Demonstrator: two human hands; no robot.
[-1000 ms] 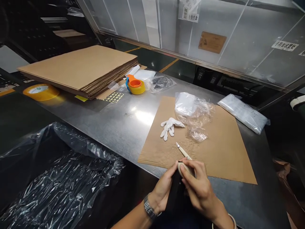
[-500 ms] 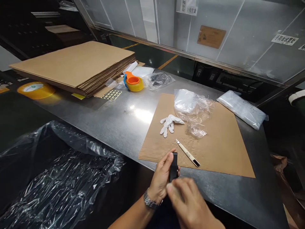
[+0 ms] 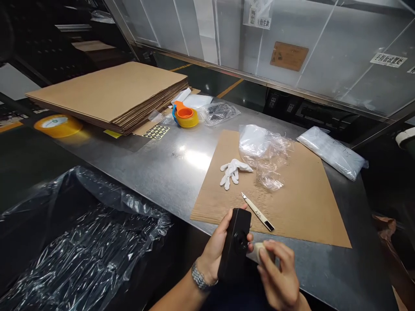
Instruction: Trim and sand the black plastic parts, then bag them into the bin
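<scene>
Left hand (image 3: 212,252) closed around a black oblong item (image 3: 235,242); the item lies across the palm side, thumb along its left edge, fingertips showing past its right edge. The item is held above the near edge of the bench (image 3: 155,168), tilted, its far end pointing toward the cardboard sheet (image 3: 308,194); a round dark feature is visible on its upward face. Its lower end merges with the dark background and cannot be made out. Right hand (image 3: 280,274) is partly curled, thumb and fingers pinching a small pale piece (image 3: 258,250), which is partly covered and cannot be identified. That piece sits just to the right of the black item, near the left fingertips; whether it touches them cannot be determined. Beyond both hands, a pale-handled knife (image 3: 257,211) marked A26 rests on the cardboard sheet, blade pointing away, near the black item's far end. A white glove (image 3: 234,170) lies farther out on the same sheet, beside crumpled clear plastic (image 3: 267,153).
</scene>
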